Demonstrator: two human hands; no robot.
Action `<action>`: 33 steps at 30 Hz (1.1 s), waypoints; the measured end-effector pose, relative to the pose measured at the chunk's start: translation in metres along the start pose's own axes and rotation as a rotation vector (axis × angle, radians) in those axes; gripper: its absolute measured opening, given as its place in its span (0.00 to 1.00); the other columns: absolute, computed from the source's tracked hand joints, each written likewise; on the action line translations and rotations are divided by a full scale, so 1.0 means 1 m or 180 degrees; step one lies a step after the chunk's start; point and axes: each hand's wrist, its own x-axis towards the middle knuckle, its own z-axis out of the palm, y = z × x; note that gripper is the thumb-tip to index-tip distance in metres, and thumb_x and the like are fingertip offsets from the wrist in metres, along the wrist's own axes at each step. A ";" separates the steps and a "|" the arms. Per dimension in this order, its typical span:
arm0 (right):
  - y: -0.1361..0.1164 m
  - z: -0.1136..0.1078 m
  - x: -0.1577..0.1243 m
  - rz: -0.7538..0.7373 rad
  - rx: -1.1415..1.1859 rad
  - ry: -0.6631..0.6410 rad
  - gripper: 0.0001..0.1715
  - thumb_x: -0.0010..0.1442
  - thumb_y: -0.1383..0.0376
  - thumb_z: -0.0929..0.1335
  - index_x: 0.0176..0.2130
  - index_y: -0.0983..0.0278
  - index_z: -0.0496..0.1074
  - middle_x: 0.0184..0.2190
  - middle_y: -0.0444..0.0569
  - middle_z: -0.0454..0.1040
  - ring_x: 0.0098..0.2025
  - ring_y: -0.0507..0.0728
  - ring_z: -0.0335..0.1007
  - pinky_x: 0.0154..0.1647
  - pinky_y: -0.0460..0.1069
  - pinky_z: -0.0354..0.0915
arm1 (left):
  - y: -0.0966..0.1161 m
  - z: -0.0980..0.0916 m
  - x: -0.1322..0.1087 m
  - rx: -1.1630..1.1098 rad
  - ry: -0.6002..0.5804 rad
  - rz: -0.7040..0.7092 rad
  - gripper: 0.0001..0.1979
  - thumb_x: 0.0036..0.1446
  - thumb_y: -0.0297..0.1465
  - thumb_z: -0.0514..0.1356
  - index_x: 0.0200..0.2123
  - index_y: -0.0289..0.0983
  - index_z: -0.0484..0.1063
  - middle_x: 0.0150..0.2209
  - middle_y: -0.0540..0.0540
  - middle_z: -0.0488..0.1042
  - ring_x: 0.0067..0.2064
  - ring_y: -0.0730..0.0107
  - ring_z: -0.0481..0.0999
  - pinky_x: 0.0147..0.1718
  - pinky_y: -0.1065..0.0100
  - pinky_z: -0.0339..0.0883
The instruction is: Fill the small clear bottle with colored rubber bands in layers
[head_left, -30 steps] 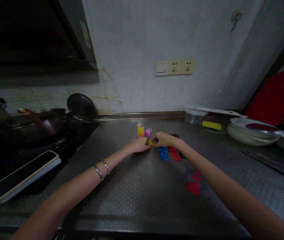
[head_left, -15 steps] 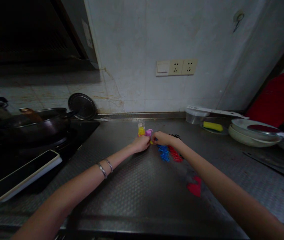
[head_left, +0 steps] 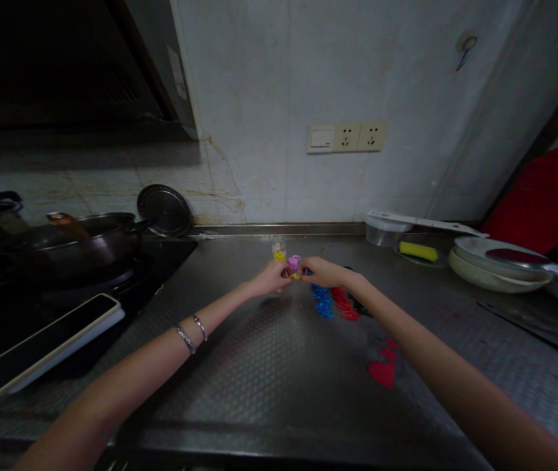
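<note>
On the metal counter, my left hand (head_left: 271, 279) has its fingers pinched together in front of a clear jar (head_left: 279, 246) with small yellow pieces in it. My right hand (head_left: 322, 271) faces it, also with closed fingertips. What either hand holds is too small to make out. Between the fingertips show a small purple item (head_left: 293, 262) and a few yellow bits (head_left: 296, 276). Just right of my hands lie a pile of blue pieces (head_left: 322, 302) and a pile of red pieces (head_left: 345, 305). Black pieces (head_left: 358, 305) are partly covered by my right forearm.
A red heart shape (head_left: 383, 373) lies nearer the front edge. To the left are a phone-like device (head_left: 46, 347) and a pan (head_left: 82, 245) on the stove. At right stand a clear plastic container (head_left: 385, 233), a yellow sponge (head_left: 418, 252) and stacked bowls (head_left: 494, 270).
My left hand has shifted slightly left and up, covering more of the jar's lower part. The purple item now shows more between my hands. My right hand has barely moved.
</note>
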 end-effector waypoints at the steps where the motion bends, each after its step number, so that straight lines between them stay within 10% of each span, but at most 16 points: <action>1: -0.003 -0.005 -0.001 -0.0019 0.0119 0.0043 0.09 0.52 0.69 0.62 0.30 0.69 0.71 0.27 0.48 0.73 0.28 0.51 0.65 0.29 0.44 0.57 | 0.002 -0.006 -0.001 -0.0089 0.0046 -0.0012 0.09 0.48 0.27 0.53 0.30 0.31 0.72 0.22 0.49 0.68 0.24 0.75 0.65 0.24 0.74 0.54; 15: -0.029 -0.085 0.035 0.0384 0.1279 0.0594 0.06 0.49 0.69 0.66 0.29 0.70 0.71 0.20 0.47 0.72 0.20 0.47 0.64 0.19 0.41 0.62 | 0.006 -0.095 0.030 -0.0247 0.0692 -0.0014 0.12 0.45 0.31 0.56 0.30 0.29 0.74 0.15 0.55 0.58 0.20 0.80 0.55 0.21 0.75 0.46; 33: -0.031 -0.087 0.072 0.0605 0.0848 0.0187 0.06 0.48 0.73 0.66 0.29 0.73 0.73 0.21 0.51 0.73 0.21 0.48 0.66 0.20 0.43 0.66 | -0.020 -0.097 0.033 -0.0204 0.0412 -0.0114 0.16 0.47 0.35 0.57 0.35 0.29 0.75 0.16 0.53 0.61 0.20 0.80 0.53 0.21 0.74 0.46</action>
